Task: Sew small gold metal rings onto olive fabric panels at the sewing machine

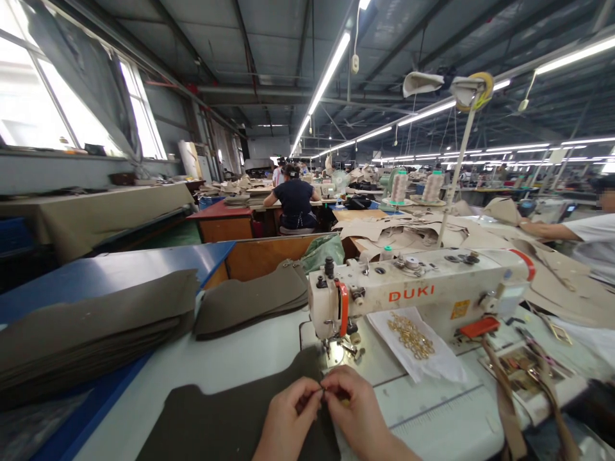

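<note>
My left hand (291,416) and my right hand (358,410) meet fingertip to fingertip, just in front of the sewing machine (413,288). Both are closed in a pinch around something small and dark, too hidden to name. A bit of gold colour shows under my right fingers. Beneath my hands lies a dark olive fabric panel (216,416), its far edge reaching the presser foot (334,352). Gold metal rings (410,336) lie heaped on a white sheet (442,371) on the machine bed, right of the needle.
Stacks of dark panels lie left (96,326) and behind (254,298). At right are a parts tray (523,371), hanging straps (507,403) and a red object (479,327). Beige pieces (542,275) cover the table behind. A co-worker's arm (548,230) reaches in; another person (295,202) sits ahead.
</note>
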Demonstrator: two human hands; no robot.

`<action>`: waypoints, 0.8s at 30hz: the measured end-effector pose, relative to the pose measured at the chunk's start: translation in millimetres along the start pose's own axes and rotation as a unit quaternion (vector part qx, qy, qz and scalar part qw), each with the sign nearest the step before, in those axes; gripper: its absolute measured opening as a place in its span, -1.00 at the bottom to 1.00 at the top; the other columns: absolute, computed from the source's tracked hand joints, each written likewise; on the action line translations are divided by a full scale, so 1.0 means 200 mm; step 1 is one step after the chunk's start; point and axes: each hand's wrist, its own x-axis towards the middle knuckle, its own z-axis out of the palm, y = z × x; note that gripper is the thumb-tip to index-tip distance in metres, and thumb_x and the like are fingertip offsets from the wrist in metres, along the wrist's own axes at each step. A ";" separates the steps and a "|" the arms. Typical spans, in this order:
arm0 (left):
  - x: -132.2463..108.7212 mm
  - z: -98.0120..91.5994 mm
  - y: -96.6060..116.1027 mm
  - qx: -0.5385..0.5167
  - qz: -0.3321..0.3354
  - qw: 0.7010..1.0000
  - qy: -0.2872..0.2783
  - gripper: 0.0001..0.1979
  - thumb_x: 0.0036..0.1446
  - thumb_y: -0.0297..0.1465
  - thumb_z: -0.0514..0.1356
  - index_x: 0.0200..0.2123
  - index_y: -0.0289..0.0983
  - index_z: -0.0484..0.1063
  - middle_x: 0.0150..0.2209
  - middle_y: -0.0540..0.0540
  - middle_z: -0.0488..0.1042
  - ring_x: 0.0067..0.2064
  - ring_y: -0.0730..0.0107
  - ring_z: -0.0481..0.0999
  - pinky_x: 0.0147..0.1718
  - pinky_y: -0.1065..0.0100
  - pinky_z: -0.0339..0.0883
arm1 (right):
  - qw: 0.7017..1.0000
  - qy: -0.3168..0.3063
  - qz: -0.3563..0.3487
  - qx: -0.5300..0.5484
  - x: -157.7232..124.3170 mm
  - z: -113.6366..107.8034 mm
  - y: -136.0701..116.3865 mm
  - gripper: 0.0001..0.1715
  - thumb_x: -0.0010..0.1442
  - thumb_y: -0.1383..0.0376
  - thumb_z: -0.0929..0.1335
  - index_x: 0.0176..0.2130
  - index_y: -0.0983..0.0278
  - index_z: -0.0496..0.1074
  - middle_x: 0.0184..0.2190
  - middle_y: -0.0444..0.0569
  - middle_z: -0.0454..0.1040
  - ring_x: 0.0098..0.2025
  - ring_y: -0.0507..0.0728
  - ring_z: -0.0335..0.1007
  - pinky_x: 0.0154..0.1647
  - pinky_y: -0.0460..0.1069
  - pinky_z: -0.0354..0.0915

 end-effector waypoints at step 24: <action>0.06 -0.05 0.01 -0.208 -0.111 0.968 -0.082 -0.71 -0.23 -0.20 0.28 -0.50 -0.28 0.36 -0.63 0.08 0.35 -0.57 0.50 0.26 -0.51 0.41 0.13 | 0.925 -0.048 0.253 0.281 0.05 -0.01 -0.04 -0.53 -0.37 0.09 0.58 -0.54 0.36 0.45 -0.65 -0.11 0.45 -0.60 -0.01 0.36 -0.50 -0.10 0.25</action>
